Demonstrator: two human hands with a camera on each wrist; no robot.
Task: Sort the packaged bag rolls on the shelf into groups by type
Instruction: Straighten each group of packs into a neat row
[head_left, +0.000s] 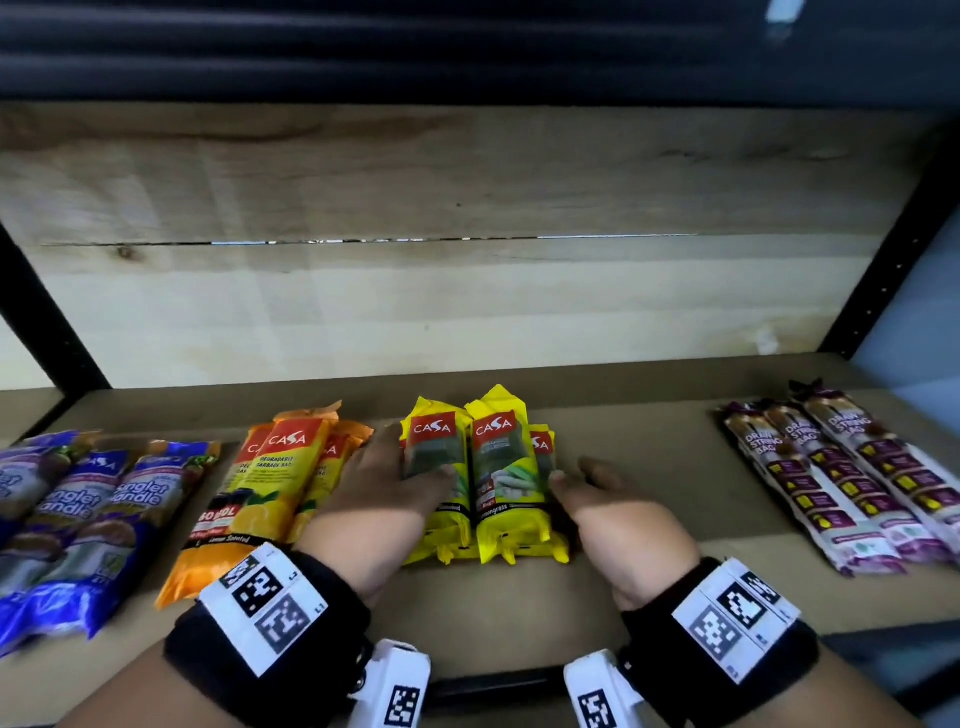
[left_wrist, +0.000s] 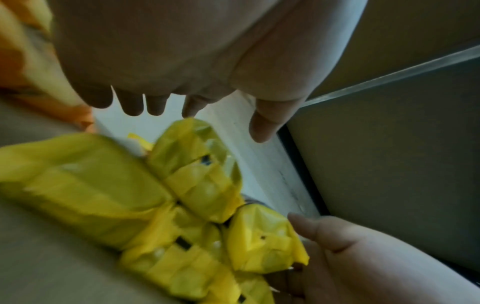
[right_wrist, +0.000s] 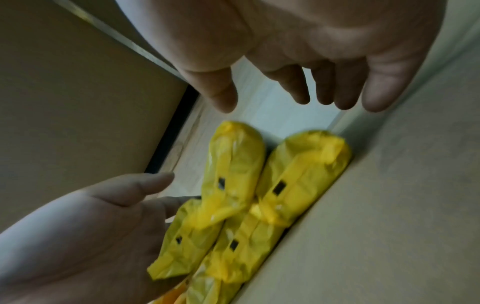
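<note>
- Both hands are placed at the yellow packs (head_left: 485, 478), one on each side, with fingers loosely extended rather than clenched.
- The left hand (head_left: 382, 493) is laid against the left flank of the group, its fingertips resting on the front of the leftmost pack; nothing is gripped.
- The right hand (head_left: 613, 512) is set against the right flank, thumb touching the edge of the rightmost pack, fingers relaxed and spread.
- From the left wrist view, the yellow packs (left_wrist: 182, 205) are seen stacked in two layers between the palms.
- The shelf (head_left: 649, 582) is a brown board on which four groups are laid.
- Just left of the left hand, orange packs (head_left: 265, 488) are lying, slightly fanned.
- Further left, blue packs (head_left: 78, 519) are grouped side by side.
- Well to the right of the right hand, long purple-and-white drawstring packs (head_left: 852, 478) are lined up at a slant.
- Red "CASA" labels are shown on the yellow and orange wrappers.
</note>
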